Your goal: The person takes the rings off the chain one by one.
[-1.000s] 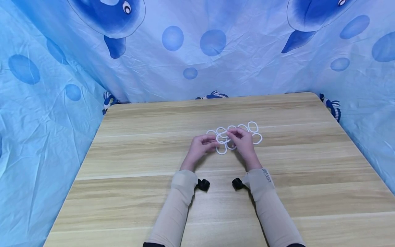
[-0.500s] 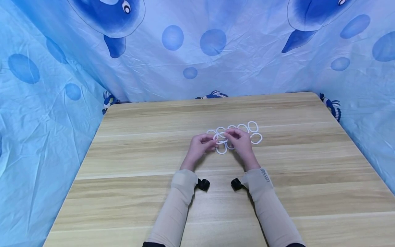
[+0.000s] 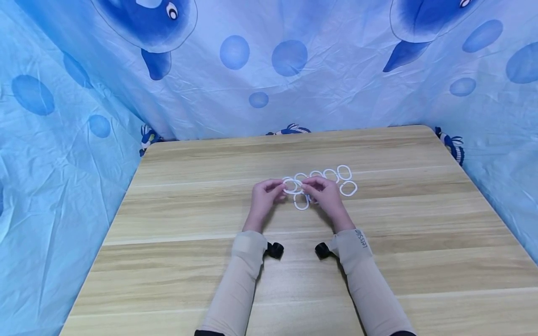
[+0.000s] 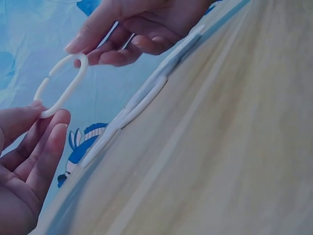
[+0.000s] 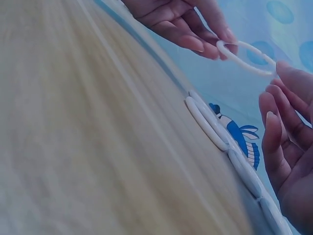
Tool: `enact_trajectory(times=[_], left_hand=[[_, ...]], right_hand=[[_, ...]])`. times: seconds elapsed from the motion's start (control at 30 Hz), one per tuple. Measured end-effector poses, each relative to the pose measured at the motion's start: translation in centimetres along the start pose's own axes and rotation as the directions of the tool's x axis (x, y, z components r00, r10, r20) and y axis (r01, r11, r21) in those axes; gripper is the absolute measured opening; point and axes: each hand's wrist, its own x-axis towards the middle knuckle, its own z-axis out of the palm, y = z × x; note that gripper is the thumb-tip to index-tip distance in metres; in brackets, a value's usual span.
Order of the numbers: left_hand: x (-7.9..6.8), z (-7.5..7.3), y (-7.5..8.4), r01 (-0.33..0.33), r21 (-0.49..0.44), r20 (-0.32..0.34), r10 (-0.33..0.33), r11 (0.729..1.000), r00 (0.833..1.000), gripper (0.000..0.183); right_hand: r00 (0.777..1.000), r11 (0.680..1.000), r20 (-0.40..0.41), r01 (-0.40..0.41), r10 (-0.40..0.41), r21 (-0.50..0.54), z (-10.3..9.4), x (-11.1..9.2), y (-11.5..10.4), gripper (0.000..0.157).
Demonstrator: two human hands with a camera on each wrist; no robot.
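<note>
A white plastic oval link [image 4: 73, 88] with a small gap in its side is held up between both hands, above the tabletop. My left hand [image 3: 261, 199] pinches one end between thumb and fingers, as the left wrist view shows. At the opposite end, my right hand [image 3: 328, 197] pinches it with thumb and index finger. Its other fingers are loosely bent. More links of the same kind lie flat behind and below the hands, including a near link [image 3: 301, 209] and one at the right [image 3: 356, 189]. The right hand partly covers some of them.
Several links form a slanting row toward the far right, ending in a link [image 3: 350, 172]. The wooden table [image 3: 176, 270] reaches back to a blue curtain [image 3: 260, 56] with dolphin prints. A small black camera sits at each wrist.
The held link has shifted left, with the left hand moving left and the right hand slightly left too. Both hands keep their pinch, and the links on the table stay put.
</note>
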Motion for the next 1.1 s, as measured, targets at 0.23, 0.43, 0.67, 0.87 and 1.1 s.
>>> enact_trajectory(times=[0.23,0.43,0.67,0.87,1.1], left_hand=[[0.15,-0.44,0.17,0.015,0.039,0.003,-0.015,0.999,1.0,0.023],[0.23,-0.47,-0.02,0.007,0.062,0.014,-0.008,0.998,1.0,0.024],[0.12,-0.37,-0.01,0.011,0.067,0.018,-0.012,0.998,1.0,0.024],[-0.01,-0.28,0.05,0.025,0.071,0.03,-0.027,0.997,0.999,0.024],[0.01,-0.31,0.01,0.021,0.079,0.037,-0.024,0.997,0.999,0.023]], right_hand=[[1.0,1.0,-0.006,-0.003,0.003,0.03,-0.21,0.1,0.05,0.029],[1.0,0.999,-0.011,-0.006,0.006,0.032,-0.22,0.16,0.04,0.027],[1.0,1.0,0.012,-0.014,0.015,-0.005,-0.23,-0.03,-0.09,0.027],[0.999,0.999,0.027,-0.016,0.017,-0.037,-0.19,0.04,0.08,0.026],[0.999,0.999,0.033,-0.002,0.004,-0.047,-0.17,0.12,0.12,0.026]])
